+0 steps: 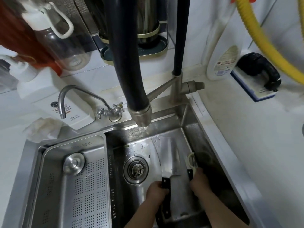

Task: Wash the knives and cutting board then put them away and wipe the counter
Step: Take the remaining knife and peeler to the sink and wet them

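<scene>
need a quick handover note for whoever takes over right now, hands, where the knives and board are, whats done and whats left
Left hand: grips the black handle of a broad cleaver, held over the sink near the drain.
Right hand: holds a second knife beside the cleaver.
Tap spout hangs above the blades; the blades look wet.
Cutting board: not clearly in view.
Done: knife washing seems under way.
Left: finish the knives, wash the board, put all away, wipe the counter.

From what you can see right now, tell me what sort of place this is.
Most likely a home kitchen, at the sink: a stainless steel sink with a pull-down faucet, a perforated drain tray, and hands holding knives over the basin.
</scene>
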`<state>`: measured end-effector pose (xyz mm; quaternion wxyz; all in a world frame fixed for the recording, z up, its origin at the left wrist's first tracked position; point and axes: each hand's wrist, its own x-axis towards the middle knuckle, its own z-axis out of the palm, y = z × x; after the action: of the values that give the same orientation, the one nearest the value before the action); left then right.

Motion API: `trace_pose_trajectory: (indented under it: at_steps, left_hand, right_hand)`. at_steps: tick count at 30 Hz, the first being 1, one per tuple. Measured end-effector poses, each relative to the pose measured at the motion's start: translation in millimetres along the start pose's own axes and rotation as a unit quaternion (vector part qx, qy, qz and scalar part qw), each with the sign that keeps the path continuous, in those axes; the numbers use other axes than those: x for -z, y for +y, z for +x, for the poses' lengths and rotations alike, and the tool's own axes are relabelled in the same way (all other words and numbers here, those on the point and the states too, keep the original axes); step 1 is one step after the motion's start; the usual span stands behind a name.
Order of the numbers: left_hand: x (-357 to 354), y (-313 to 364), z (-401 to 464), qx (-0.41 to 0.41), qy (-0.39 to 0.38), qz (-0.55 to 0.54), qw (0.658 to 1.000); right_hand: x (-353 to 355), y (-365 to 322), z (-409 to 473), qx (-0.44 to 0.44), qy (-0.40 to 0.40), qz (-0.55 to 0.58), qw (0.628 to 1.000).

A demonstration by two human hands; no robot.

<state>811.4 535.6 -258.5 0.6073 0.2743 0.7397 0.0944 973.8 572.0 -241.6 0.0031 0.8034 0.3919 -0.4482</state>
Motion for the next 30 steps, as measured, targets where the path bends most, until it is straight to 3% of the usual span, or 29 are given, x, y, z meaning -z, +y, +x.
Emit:
trace_pose_trajectory:
  at_steps: [9, 17, 25, 30]
  left_hand:
    - [16, 10, -38, -0.039, 0.007, 0.037, 0.999]
    - [65, 22, -114, -0.066, 0.022, -0.012, 0.998]
    - [138, -13, -183, -0.153, 0.087, -0.033, 0.984]
    - [188, -57, -223, -0.164, 0.114, -0.083, 0.976]
  right_hand:
    - [13, -10, -44, 0.06, -0.002, -0.094, 0.994]
    - [18, -45, -117, 0.159, -0.036, -0.083, 0.983]
    - [-9, -84, -202, 0.278, -0.014, -0.119, 0.953]
    - [-44, -109, -266, 0.328, -0.002, -0.146, 0.933]
